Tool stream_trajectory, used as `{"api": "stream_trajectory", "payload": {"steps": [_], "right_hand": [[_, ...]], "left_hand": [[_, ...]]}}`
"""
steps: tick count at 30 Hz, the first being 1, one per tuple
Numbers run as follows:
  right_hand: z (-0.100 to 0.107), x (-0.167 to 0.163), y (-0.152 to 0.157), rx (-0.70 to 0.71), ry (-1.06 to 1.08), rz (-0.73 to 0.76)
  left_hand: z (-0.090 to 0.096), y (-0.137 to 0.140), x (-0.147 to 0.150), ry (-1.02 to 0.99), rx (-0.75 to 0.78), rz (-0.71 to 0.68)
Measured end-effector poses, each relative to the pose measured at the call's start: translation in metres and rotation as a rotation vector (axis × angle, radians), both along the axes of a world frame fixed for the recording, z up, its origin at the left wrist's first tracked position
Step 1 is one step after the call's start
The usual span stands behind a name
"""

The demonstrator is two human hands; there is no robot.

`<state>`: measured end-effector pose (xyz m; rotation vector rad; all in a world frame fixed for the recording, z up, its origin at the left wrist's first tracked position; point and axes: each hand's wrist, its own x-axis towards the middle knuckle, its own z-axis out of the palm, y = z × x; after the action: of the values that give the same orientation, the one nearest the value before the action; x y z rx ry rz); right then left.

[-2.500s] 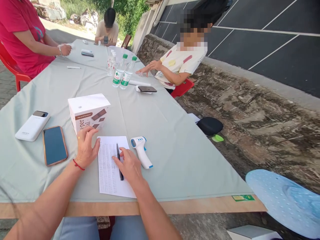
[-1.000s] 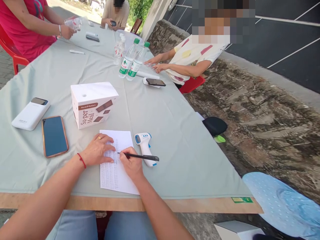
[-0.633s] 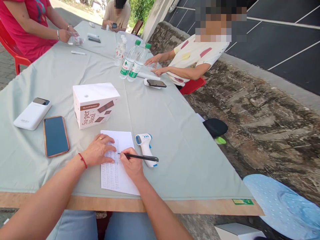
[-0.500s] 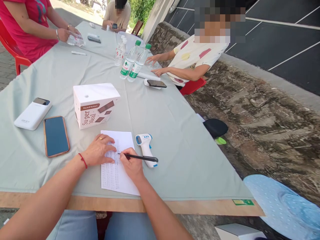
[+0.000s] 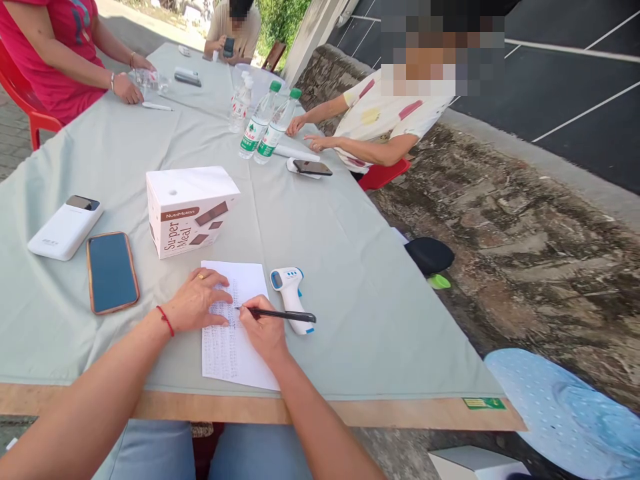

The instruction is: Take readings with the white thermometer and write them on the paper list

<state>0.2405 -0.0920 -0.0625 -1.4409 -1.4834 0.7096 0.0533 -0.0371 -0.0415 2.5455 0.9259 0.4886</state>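
At the lower middle of the frame, our right hand (image 5: 263, 327) grasps a black pen (image 5: 280, 313) near its tip, which meets or almost meets a handwritten sheet (image 5: 250, 367); we cannot tell which. Our left hand (image 5: 195, 303) lies spread on the sheet, fingers loosely curved, gripping nothing. We judge the pen light, stiff and smooth, perhaps a little slippery, best taken low on the barrel. The sheet looks thin and easily creased or slid, so we would pin it flat with spread fingers or lift it by an edge.

Under it, the bench (image 5: 210, 405) wears a pale grey-green cloth (image 5: 350, 313) with shallow wrinkles; its wooden edge (image 5: 400, 415) shows along the bottom. The pen's rear end passes over a white thermometer (image 5: 289, 290) just right of the sheet; a box (image 5: 193, 217) stands above, a phone (image 5: 113, 273) lies at left. Outdoors, three people (image 5: 60, 53) sit around the bench, and a rough stone wall (image 5: 500, 240) fills the right.
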Motion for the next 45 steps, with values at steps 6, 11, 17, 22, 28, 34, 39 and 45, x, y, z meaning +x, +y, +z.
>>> {"api": "stream_trajectory", "payload": {"steps": [6,11,17,22,28,34,39,45], "right_hand": [[-0.0016,-0.0003,-0.0001,0.015,-0.005,-0.037],[-0.0022,-0.0004,0.0000,0.023,-0.014,-0.015],[-0.0026,0.0004,0.0000,0.029,-0.011,-0.026],[-0.0043,0.0009,-0.0001,0.047,0.015,-0.041],[-0.0073,0.0014,-0.0007,0.042,0.010,-0.050],[-0.0088,0.0015,-0.0008,0.051,-0.002,-0.061],[-0.0096,0.0023,-0.0007,0.046,-0.009,-0.045],[-0.0059,0.0022,-0.0010,0.030,-0.007,-0.040]], "left_hand": [[-0.0002,0.0000,0.0001,-0.005,0.001,0.000],[-0.0004,-0.0004,0.0004,-0.005,-0.008,0.003],[0.0006,-0.0005,0.0007,0.011,-0.019,0.004],[0.0009,-0.0003,0.0005,0.005,-0.027,0.008],[0.0002,-0.0001,0.0003,0.001,-0.021,0.005],[-0.0022,0.0002,0.0001,-0.001,-0.012,-0.001],[-0.0018,0.0000,0.0003,-0.003,-0.006,0.006],[-0.0002,-0.0002,0.0007,0.001,-0.016,0.004]]}}
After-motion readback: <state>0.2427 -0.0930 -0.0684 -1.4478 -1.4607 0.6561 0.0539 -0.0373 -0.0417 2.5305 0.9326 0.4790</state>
